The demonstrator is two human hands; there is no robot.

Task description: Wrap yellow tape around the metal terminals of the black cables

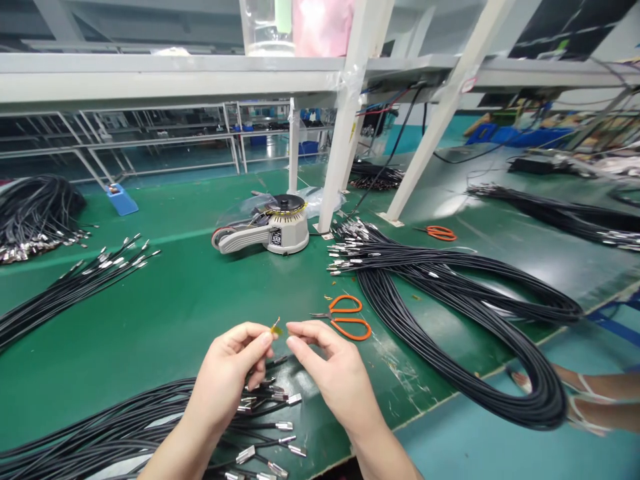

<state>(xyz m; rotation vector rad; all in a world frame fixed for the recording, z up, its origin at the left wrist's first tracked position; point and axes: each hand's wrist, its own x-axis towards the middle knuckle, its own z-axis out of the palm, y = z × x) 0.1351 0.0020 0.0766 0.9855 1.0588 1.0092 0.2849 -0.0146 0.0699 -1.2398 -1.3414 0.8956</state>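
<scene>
Nearest me, black cables with metal connectors lie across the green table, partly behind my left forearm. My left hand pinches a small bit of amber tape between thumb and forefinger, above the table. Just beside it, my right hand has thumb and forefinger drawn close; I can't tell whether they grip anything. Beyond that hand lie orange-handled scissors, with looped black cables to their right. Farther back stands a tape dispenser, below a white shelf.
</scene>
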